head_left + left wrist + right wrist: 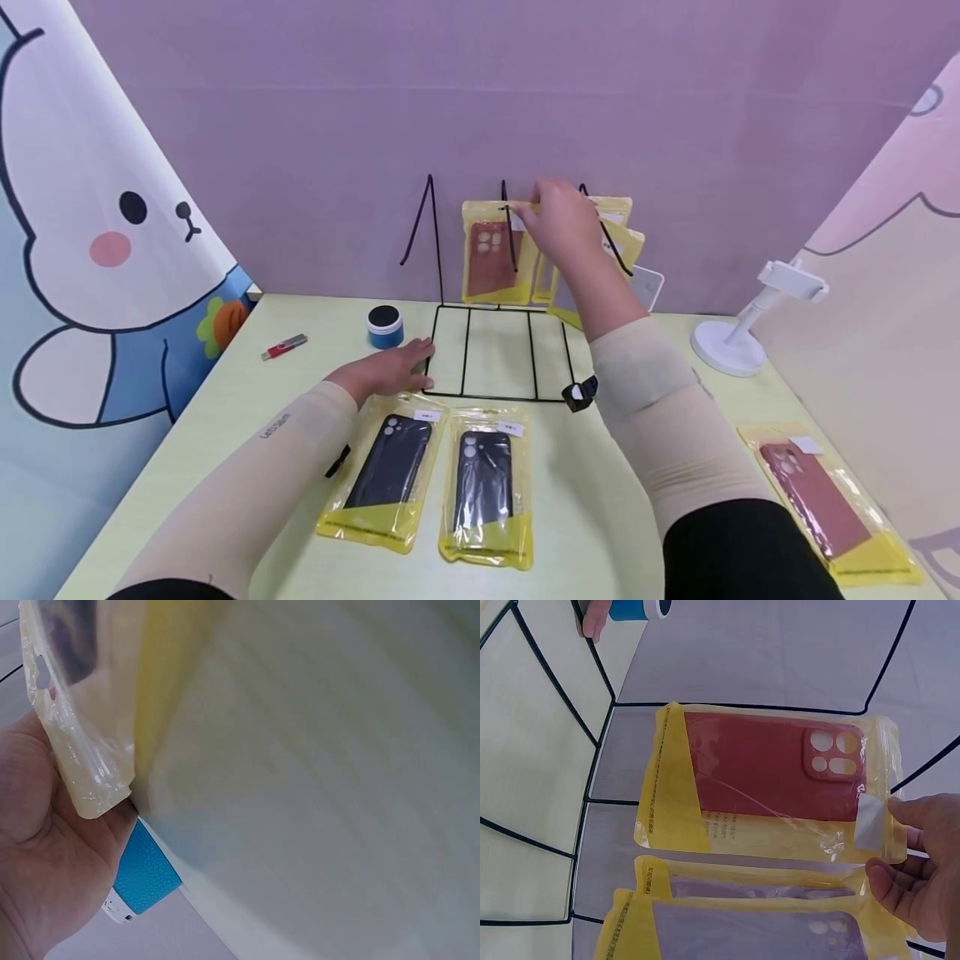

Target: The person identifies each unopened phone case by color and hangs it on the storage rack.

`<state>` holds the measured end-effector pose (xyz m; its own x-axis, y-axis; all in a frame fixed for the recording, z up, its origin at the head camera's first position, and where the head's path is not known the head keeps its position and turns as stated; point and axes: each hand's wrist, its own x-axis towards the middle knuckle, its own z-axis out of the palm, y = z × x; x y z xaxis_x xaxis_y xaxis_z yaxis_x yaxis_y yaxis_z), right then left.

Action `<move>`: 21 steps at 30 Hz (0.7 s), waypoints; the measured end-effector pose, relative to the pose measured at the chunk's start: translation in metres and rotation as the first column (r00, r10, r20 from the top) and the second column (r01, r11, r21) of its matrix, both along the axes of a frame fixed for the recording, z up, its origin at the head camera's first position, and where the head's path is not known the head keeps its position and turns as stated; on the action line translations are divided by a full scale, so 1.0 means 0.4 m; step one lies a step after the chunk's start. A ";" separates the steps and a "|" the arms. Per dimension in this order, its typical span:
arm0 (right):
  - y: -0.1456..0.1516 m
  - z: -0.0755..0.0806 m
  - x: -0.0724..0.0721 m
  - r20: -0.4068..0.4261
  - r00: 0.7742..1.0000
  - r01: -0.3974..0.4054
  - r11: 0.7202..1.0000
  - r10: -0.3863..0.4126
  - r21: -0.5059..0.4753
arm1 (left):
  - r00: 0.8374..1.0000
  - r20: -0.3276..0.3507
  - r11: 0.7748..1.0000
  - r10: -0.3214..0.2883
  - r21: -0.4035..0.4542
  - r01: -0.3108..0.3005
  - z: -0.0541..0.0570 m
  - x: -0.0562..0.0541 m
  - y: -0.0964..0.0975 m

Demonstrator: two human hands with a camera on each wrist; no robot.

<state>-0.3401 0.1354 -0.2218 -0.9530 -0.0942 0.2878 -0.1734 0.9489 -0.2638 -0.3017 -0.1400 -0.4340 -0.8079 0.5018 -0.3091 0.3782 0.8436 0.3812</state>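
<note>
My right hand (566, 221) pinches the top edge of a clear-and-yellow bag holding a red phone case (772, 765). This bag hangs at the middle hook (512, 242) of a black wire rack. Beside it, more bagged phone cases (757, 930) hang at the right hook, partly hidden by my right arm in the head view. With fingers spread, my left hand (386, 369) rests against the left rod of the rack's base (465, 354). Two bagged dark phone cases (393, 458) lie in front of the rack. One bag (97, 772) overlaps my left palm in the left wrist view.
A small blue-and-white cylinder (386, 329) with a black top stands left of the rack. Farther left lies a red USB stick (285, 347). On the right are a white stand (731, 346) and another bagged red case (817, 500). A purple backdrop (337, 125) rises behind.
</note>
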 end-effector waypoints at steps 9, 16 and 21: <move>0.005 -0.003 -0.019 0.008 1.000 0.029 1.000 -0.029 0.007 | 1.000 0.008 1.000 0.009 -0.011 -0.008 -0.006 -0.002 0.010; 0.012 -0.010 -0.012 0.005 1.000 0.028 0.998 -0.027 -0.058 | 1.000 0.007 1.000 0.010 -0.008 -0.010 -0.006 -0.001 0.012; 0.021 -0.027 0.010 -0.045 0.999 -0.008 0.988 0.001 -0.152 | 1.000 0.004 1.000 0.013 -0.006 -0.013 -0.009 -0.005 0.010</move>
